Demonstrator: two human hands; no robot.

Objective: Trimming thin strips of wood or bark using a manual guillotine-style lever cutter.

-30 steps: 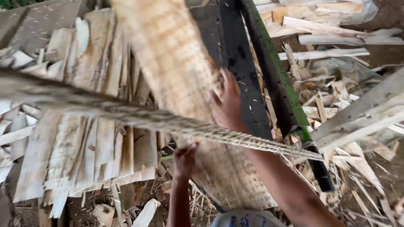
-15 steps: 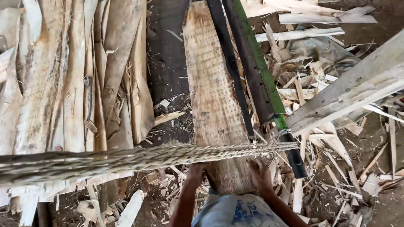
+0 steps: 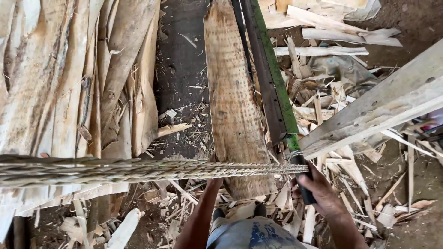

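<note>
A long rough plank lies lengthwise ahead of me on the ground. Beside its right edge runs a long dark bar with a green side, ending near me in a black handle. My right hand is closed around that handle. A thick twisted rope stretches from the left edge across the plank to the bar just above the handle. My left hand reaches the plank's near left corner, with its fingers hidden behind the rope.
A pile of pale bark-edged slabs fills the left side. A grey timber beam slants in from the right. Offcuts and splinters litter the ground on the right and near my feet. Dark ground shows between the slabs and the plank.
My right hand has left the plank's near end and gone right onto the black handle. My left hand stays at the plank. The view has tilted further down.
</note>
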